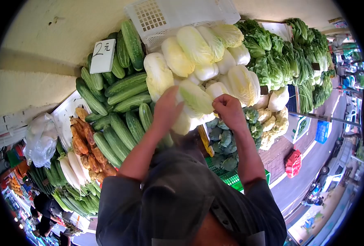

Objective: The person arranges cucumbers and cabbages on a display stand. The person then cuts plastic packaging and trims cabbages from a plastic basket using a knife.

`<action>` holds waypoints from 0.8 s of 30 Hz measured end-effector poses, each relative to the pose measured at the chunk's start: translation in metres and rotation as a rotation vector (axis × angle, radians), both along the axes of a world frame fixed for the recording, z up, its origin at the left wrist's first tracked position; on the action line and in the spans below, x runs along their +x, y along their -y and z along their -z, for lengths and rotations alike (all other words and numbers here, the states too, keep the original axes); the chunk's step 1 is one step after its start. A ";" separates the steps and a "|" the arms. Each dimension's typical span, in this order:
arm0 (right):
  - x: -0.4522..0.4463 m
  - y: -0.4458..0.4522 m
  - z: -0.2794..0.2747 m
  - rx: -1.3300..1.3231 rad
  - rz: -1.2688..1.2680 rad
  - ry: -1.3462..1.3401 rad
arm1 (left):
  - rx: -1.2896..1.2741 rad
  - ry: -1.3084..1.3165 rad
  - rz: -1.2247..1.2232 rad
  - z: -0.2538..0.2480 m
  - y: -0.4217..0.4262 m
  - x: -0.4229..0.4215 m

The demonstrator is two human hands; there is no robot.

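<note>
A pale green napa cabbage [195, 97] lies tilted between my two hands, in front of the piled napa cabbages [192, 45]. My left hand [168, 108], slightly blurred, is closed round its left end. At its right end my right hand [230, 110] has thumb and fingers pinched together; whatever is between the fingertips is too small to make out. Below my left hand, another whitish cabbage [181, 125] is partly covered. Dark green broccoli [223, 143] sits just under my right hand.
Cucumbers [118, 135] are heaped left of my left arm, under a price card [103, 56]. Leafy lettuce [272, 61] and cauliflower [268, 127] lie to the right. A white plastic crate [182, 16] stands behind. Brown roots [81, 137] and a plastic bag [41, 137] are farther left.
</note>
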State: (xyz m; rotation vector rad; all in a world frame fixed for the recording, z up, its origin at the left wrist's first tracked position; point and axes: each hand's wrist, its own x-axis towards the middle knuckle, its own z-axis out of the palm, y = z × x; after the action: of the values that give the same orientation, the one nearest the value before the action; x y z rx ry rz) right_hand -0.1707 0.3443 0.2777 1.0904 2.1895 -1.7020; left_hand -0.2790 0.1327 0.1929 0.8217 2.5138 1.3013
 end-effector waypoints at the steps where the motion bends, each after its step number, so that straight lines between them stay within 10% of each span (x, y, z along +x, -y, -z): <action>1: -0.002 -0.002 -0.006 0.015 -0.036 0.002 | -0.024 -0.030 0.040 0.002 -0.003 -0.006; 11: -0.005 -0.022 -0.057 -0.066 -0.042 -0.036 | -0.229 -0.096 0.226 -0.002 -0.044 -0.029; 19: -0.014 -0.021 -0.019 -0.375 0.486 -0.432 | -0.233 -0.058 0.168 0.005 -0.063 -0.038; 24: 0.037 0.051 0.062 0.587 -0.058 -0.444 | -0.311 0.003 0.126 0.057 -0.066 -0.044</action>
State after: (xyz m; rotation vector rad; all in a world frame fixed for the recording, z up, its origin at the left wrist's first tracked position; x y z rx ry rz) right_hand -0.1342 0.2933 0.2160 0.7753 3.0955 -1.4076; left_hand -0.3234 0.1986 0.1363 0.8846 2.5251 0.8426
